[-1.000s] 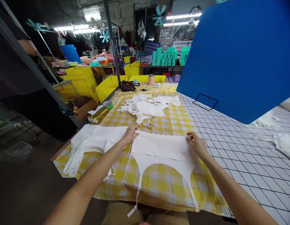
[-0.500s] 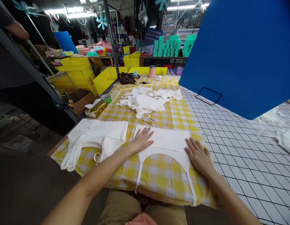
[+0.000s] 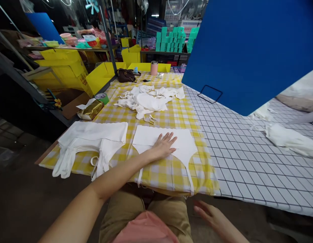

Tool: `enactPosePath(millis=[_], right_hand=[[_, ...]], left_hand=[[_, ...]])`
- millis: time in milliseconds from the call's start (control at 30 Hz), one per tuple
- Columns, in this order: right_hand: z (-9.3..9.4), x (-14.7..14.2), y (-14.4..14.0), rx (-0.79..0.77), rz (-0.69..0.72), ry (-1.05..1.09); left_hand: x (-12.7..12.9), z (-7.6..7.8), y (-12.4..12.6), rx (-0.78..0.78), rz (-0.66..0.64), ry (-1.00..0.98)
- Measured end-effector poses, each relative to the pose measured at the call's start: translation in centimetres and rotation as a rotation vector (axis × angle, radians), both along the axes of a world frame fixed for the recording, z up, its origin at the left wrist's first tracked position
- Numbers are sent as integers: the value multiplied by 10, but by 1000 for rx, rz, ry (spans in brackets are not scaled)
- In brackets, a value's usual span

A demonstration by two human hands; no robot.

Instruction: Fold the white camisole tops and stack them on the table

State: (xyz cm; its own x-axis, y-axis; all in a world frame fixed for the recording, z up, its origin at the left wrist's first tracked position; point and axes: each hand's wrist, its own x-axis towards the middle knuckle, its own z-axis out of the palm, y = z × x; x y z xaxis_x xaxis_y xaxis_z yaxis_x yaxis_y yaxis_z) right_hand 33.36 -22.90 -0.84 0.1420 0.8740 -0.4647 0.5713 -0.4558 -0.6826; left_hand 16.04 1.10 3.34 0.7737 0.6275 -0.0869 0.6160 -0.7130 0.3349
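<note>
A white camisole top (image 3: 183, 138) lies flat in front of me on the yellow checked cloth (image 3: 161, 173), its straps toward my lap. My left hand (image 3: 164, 145) rests spread on the middle of the top, covering part of its lower curved edge. Off the table's near edge, my right hand (image 3: 209, 213) hangs low near my right knee with nothing in it, fingers loosely apart. To the left is a neat stack of similar white tops (image 3: 94, 133). Farther back lies a loose heap of crumpled white garments (image 3: 148, 101).
A tall blue board (image 3: 247, 50) stands at the right over a black-gridded white cloth (image 3: 222, 148), with more white fabric (image 3: 290, 136). At the table's left edge are a gold packet (image 3: 90, 109) and green tape (image 3: 102, 98). A dark bag (image 3: 126, 75) and pink tumbler (image 3: 154, 68) stand behind.
My left hand has slid right from the top's left corner to its middle. My right hand has left the top's right side and dropped below the table edge. The view has turned slightly right.
</note>
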Motion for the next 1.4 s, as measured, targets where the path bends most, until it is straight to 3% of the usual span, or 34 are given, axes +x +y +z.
enactPosePath(millis=[100, 200, 300, 400, 533, 633, 800, 1000, 1100, 1233, 1400], right_hand=[[-21, -23, 0, -20, -228, 152], [-19, -38, 4, -2, -219, 371], [-1, -38, -3, 18, -106, 435], [21, -24, -19, 46, -56, 254], [56, 2, -40, 103, -74, -44], [87, 16, -47, 121, -154, -89], [124, 23, -47, 180, -392, 108], [137, 14, -32, 258, -400, 513], [139, 9, -13, 279, -352, 530], [138, 3, 18, 293, -316, 447], [134, -10, 45, 249, -264, 353]], left_hand=[[23, -1, -15, -44, -97, -45], [33, -7, -26, -111, -138, -34], [35, -17, -30, -88, -133, 11], [35, -22, -29, -50, -132, 30], [37, -24, -28, -39, -121, 45], [37, -25, -28, -41, -117, 34], [38, -30, -29, -46, -115, -15], [38, -31, -26, -63, -121, -18], [37, -22, -27, -60, -127, -59], [33, 10, -46, -65, -161, -329], [21, 52, -83, -405, -207, -703]])
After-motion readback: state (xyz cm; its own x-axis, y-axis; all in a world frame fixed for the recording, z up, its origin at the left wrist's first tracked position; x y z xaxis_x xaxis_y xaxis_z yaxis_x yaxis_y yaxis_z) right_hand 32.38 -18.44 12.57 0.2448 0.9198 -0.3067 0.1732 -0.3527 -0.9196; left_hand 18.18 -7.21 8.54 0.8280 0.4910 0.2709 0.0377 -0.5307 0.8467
